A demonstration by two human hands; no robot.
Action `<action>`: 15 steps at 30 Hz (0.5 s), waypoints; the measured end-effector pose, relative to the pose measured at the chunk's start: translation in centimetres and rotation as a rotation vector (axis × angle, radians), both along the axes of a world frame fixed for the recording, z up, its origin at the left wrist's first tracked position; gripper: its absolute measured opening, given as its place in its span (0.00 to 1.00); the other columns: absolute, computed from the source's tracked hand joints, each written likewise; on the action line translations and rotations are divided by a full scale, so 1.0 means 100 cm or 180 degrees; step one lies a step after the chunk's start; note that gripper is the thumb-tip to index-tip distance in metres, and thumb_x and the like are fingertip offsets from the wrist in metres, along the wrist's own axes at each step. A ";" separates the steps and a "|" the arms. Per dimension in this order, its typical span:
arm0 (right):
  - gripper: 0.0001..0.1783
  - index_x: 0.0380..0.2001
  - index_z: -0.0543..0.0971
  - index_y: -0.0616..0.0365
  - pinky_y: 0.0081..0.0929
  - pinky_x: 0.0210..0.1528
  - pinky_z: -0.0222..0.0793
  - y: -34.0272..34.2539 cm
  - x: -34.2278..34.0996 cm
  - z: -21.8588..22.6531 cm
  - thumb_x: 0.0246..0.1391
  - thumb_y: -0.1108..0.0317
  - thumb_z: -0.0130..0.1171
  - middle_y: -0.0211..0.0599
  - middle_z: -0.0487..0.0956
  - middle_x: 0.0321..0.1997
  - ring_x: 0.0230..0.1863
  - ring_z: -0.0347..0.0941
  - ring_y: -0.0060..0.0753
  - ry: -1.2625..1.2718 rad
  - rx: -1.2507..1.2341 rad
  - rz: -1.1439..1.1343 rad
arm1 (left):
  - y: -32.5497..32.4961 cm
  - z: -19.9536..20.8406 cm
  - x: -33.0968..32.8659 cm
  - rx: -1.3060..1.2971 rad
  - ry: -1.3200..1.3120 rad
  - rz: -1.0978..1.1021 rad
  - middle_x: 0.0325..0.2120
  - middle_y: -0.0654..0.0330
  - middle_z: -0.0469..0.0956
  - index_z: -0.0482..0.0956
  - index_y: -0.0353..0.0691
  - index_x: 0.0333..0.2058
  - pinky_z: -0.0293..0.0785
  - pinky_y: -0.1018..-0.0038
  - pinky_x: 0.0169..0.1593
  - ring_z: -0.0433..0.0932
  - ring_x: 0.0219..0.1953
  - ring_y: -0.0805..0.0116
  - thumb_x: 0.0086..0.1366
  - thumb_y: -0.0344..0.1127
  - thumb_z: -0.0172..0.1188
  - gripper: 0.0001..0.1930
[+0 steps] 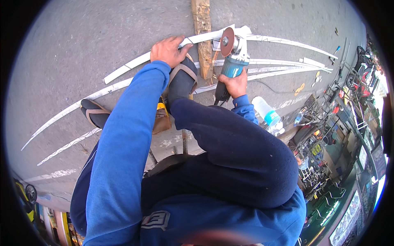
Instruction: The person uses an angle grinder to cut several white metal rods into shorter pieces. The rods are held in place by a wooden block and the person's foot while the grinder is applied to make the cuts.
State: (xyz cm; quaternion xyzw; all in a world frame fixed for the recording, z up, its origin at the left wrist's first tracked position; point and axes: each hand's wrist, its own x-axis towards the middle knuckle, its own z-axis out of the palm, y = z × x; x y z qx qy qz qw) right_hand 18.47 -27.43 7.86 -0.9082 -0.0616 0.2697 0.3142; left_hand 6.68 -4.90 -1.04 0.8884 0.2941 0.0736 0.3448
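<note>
The biggest thing we see is the grey road [123,28], which lies under and all around our left hand [165,52] and our right hand [235,85]. Far off to the right of our right fingers is a red and black motorbike [364,82]. Next come the long, thin white strips [78,105], which lie on both sides of our left fingers and bend in the wide view. Our left fingers lie on top of the farthest strip [132,62], a bit curled, but we cannot tell if they grip around it. A rough brown piece of wood [202,23] lies just to the right of our left fingers, with that strip across it. Our right fingers are closed tight on the handle of a blue-green grinder [235,67]. A dark foot in a tan-strapped sandal [182,82] is right by our left thumb, on the side nearer to us. A clear bottle [266,110] with a blue label is to the right of our right fingers and closer to us. The grinder's round brown disc [228,47] is just past our right fingers, near the strip's right end; we cannot tell if they touch.
</note>
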 end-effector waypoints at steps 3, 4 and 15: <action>0.32 0.39 0.75 0.67 0.33 0.37 0.77 0.002 0.001 -0.003 0.28 0.67 0.76 0.43 0.82 0.34 0.32 0.79 0.34 -0.0228 -0.0103 0.0082 | 0.001 0.000 0.001 -0.0059 0.0091 -0.0020 0.31 0.57 0.84 0.85 0.50 0.42 0.78 0.60 0.35 0.83 0.33 0.54 0.61 0.60 0.63 0.22; 0.32 0.39 0.75 0.67 0.33 0.37 0.77 0.003 0.001 -0.003 0.28 0.67 0.77 0.43 0.82 0.34 0.32 0.79 0.34 -0.0242 -0.0213 0.0019 | 0.000 0.000 0.001 -0.0074 0.0128 -0.0021 0.31 0.57 0.84 0.85 0.50 0.42 0.79 0.60 0.35 0.83 0.34 0.54 0.61 0.60 0.63 0.22; 0.31 0.41 0.75 0.67 0.33 0.38 0.77 0.020 0.002 0.012 0.29 0.69 0.76 0.41 0.81 0.35 0.34 0.78 0.33 -0.0056 0.0004 -0.0141 | 0.000 0.001 0.001 -0.0049 0.0105 -0.0064 0.32 0.59 0.83 0.84 0.51 0.43 0.80 0.60 0.37 0.83 0.34 0.55 0.63 0.58 0.61 0.20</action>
